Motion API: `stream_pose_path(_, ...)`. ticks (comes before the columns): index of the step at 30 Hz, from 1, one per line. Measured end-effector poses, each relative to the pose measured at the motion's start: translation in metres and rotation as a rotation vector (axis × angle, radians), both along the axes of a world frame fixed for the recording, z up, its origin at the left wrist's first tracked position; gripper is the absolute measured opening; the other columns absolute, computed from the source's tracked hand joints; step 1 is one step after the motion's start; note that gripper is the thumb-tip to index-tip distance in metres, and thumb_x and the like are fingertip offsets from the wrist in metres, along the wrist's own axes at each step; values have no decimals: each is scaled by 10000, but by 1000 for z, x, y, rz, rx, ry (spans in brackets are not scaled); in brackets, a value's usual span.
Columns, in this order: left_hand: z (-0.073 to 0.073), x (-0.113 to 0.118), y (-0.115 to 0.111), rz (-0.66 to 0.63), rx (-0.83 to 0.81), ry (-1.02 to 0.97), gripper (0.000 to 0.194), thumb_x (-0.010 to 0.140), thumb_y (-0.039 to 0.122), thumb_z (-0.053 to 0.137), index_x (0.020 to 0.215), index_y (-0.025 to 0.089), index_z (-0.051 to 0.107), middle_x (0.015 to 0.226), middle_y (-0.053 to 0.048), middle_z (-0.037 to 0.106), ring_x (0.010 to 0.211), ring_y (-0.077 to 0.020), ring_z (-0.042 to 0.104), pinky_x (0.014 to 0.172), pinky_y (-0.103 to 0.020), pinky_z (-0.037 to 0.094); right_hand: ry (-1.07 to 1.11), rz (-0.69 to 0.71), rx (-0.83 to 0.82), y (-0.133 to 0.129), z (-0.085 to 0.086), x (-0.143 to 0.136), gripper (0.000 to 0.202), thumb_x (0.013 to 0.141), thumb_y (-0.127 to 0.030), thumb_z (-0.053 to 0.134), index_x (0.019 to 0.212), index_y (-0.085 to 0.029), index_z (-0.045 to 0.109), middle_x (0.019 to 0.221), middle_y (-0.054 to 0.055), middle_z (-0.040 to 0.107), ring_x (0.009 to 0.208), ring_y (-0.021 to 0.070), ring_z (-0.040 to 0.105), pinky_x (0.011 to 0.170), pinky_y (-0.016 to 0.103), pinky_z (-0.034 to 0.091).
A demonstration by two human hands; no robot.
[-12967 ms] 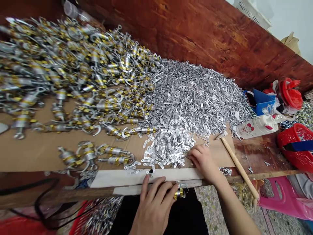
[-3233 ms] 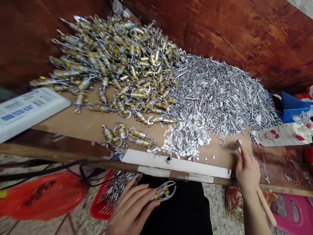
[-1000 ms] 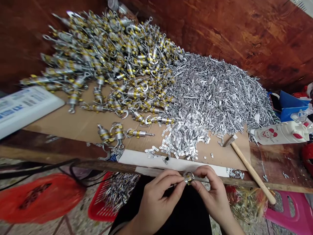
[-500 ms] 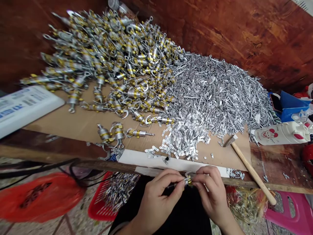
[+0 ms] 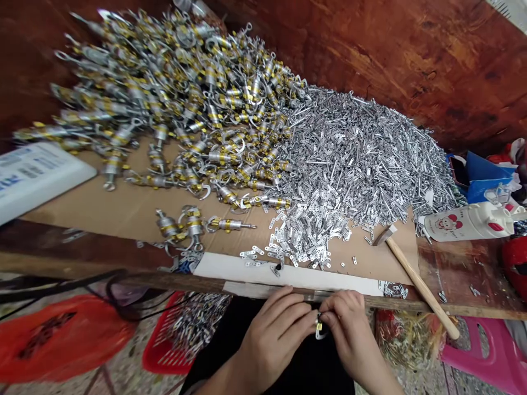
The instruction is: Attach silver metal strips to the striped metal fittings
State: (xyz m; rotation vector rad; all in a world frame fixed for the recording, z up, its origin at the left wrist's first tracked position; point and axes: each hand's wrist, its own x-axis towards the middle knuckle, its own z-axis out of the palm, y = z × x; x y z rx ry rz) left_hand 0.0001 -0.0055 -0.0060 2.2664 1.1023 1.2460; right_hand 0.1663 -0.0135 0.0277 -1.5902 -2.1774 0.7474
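Your left hand (image 5: 278, 334) and right hand (image 5: 349, 323) both grip the small yellow-banded metal fitting (image 5: 319, 327), partly hidden between them.

At the left edge of the frame you have a white box (image 5: 45, 181); below it, black cables (image 5: 57, 288) and a red bag (image 5: 90, 323). Toward the right edge sit a bottle (image 5: 465, 223), a phone (image 5: 459, 171) beside something blue (image 5: 486, 173), and, lower right, a pink stool (image 5: 492, 356).

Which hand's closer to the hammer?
Right. The right hand is left of the hammer, apart from it; the left hand is farther left, beyond the right hand. Their fingertips meet at a small metal fitting.
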Motion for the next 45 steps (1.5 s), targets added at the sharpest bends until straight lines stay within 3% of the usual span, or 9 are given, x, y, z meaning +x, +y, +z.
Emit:
stream_pose_path(6, -28, 3, 1, 51, 167, 166, 196, 887, 195, 488, 1025, 150, 619, 964, -15, 675, 1015, -180, 536, 1107, -451, 177, -78, -177, 53, 5, -15, 4, 95, 853, -195, 517, 780, -219, 573, 766, -2, 591, 758, 161, 526, 725, 317, 332)
stream_pose_path(10, -17, 8, 4, 72, 84, 191, 232, 914, 237, 425, 975, 145, 629, 908, -14, 663, 982, -177, 538, 1118, -439, 150, 19, -192, 17, 32, -13, 16, 42, 843, -240, 549, 831, -207, 572, 830, 9, 614, 796, 164, 540, 710, 299, 372)
stream_pose_path(15, -8, 8, 3, 82, 16, 226, 228, 918, 224, 411, 970, 161, 624, 844, -12, 638, 874, -148, 565, 1112, -444, 186, -64, 25, 180, 68, -10, 16, 125, 866, -171, 494, 894, -204, 611, 866, 34, 630, 823, 182, 519, 722, 324, 372)
stream_pose_path(17, -8, 7, 2, 79, -1, 210, 203, 907, 220, 439, 983, 174, 621, 822, -9, 633, 856, -148, 576, 1086, -460, 255, -64, -3, 193, 71, -8, 15, 121, 865, -171, 496, 862, -202, 613, 834, 31, 630, 804, 180, 526, 718, 328, 380)
stream_pose_path(22, -10, 5, 0, 84, 4, 88, 143, 864, 159, 515, 968, 164, 612, 815, -17, 652, 906, -170, 597, 977, -426, 426, 122, -112, 112, 45, -2, 16, 116, 865, -204, 514, 860, -216, 630, 821, 26, 643, 809, 168, 565, 709, 309, 447)
stream_pose_path(33, -10, 6, 0, 90, -7, 20, 118, 868, 135, 503, 877, 166, 616, 805, -6, 668, 902, -168, 609, 952, -407, 451, -219, 202, 284, 11, -5, 0, 254, 894, -121, 385, 1006, -155, 611, 896, 85, 637, 786, 194, 503, 689, 354, 456)
stream_pose_path(38, -9, 6, 0, 91, -15, 4, 117, 865, 137, 508, 892, 170, 617, 809, -8, 670, 895, -170, 614, 947, -412, 458, -142, 304, 239, 9, -2, 15, 340, 884, -87, 377, 1153, -208, 546, 1010, 62, 643, 885, 197, 521, 735, 354, 467)
stream_pose_path(41, -8, 7, 0, 84, -22, -3, 105, 859, 145, 522, 880, 173, 621, 802, -4, 668, 893, -169, 614, 955, -414, 451, 29, 180, 208, 18, 0, 36, 389, 854, -41, 391, 1153, -244, 536, 1022, 38, 636, 915, 171, 543, 761, 316, 476)
stream_pose_path(45, -8, 7, 1, 81, -19, -16, 90, 851, 145, 539, 871, 166, 624, 788, 0, 662, 897, -162, 603, 969, -404, 431, 134, -317, 368, 35, 3, 57, 260, 857, -90, 460, 1031, -247, 572, 943, 33, 620, 886, 165, 565, 755, 303, 475)
